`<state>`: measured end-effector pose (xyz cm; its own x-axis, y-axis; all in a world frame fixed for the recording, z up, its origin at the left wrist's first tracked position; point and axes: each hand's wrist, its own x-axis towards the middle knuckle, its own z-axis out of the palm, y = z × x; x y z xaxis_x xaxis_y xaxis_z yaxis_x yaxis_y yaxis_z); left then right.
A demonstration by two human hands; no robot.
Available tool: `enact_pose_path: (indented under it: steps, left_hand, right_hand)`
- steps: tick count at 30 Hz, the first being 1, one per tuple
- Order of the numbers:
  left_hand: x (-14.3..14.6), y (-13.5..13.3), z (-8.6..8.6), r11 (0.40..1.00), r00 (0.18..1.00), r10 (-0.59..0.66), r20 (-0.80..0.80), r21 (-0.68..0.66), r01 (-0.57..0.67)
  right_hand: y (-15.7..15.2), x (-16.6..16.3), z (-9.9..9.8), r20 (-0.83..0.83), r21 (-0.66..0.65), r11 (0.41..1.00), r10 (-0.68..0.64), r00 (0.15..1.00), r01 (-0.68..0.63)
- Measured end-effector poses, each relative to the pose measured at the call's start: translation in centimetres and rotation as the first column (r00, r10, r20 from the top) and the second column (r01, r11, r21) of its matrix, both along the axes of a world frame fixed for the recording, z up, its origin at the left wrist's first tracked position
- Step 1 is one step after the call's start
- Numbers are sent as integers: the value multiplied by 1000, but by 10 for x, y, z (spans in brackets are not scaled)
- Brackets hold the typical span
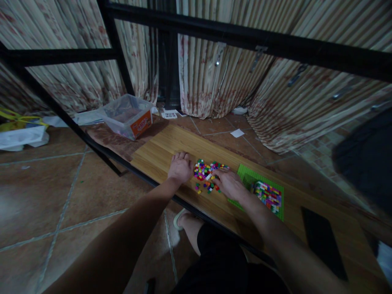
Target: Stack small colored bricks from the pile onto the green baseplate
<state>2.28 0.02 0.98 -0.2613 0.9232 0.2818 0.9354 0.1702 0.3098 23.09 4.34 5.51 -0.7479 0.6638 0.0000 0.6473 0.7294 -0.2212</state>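
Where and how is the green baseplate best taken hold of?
Probably by the far edge, from the table's far side: the green baseplate appears to lie flat on the table, with a bare margin there, while the right forearm crosses the near edge and a brick cluster covers much of the right half.

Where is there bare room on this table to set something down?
The table is bare between its left end and the left hand; a narrower strip lies between the green plate and the black rectangle. Loose bricks crowd the space between left hand and right hand.
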Motion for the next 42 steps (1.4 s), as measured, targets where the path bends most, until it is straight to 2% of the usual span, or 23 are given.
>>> enact_pose_path:
  steps: [4, 8, 13, 18, 23, 27, 34, 39, 42]
  left_hand:
    - [0, 0, 1, 1000, 1000, -4, 4, 0, 4]
    - [0, 0, 0, 1000, 1000, -3, 0, 4, 3]
    - [0, 0, 0, 1000, 1000, -2, -2, 8, 2]
    - [0, 0, 0, 1000, 1000, 1, -13, 8, -1]
    - [0, 0, 0, 1000, 1000, -3, 2, 11, 3]
    - [0, 0, 0, 1000, 1000, -1, -1, 10, 1]
    - [1, 0, 1, 1000, 1000, -8, 4, -1, 8]
    - [1, 0, 3, 1000, 1000, -5, 8, 3, 5]
    - [0, 0, 2, 1000, 1000, -5, 17, 4, 5]
  right_hand:
    - [-3, 6, 4, -121, -52, 994, -101, 988, 95]
    - [-7, 11, 2, -279, -149, 973, -211, 937, 174]
    - [-10, 13, -3, -363, -159, 960, -273, 891, 230]
    - [-9, 13, -6, -303, -134, 962, -269, 914, 238]
    - [-4, 9, -9, -201, 2, 989, -147, 969, 151]
    - [-3, 8, -9, -146, 24, 994, -100, 984, 105]
    - [1, 18, -2, -177, 44, 982, -175, 968, 186]
    - [12, 24, -2, -183, 108, 932, -323, 929, 345]
    - [16, 26, -5, -137, 139, 916, -358, 923, 376]
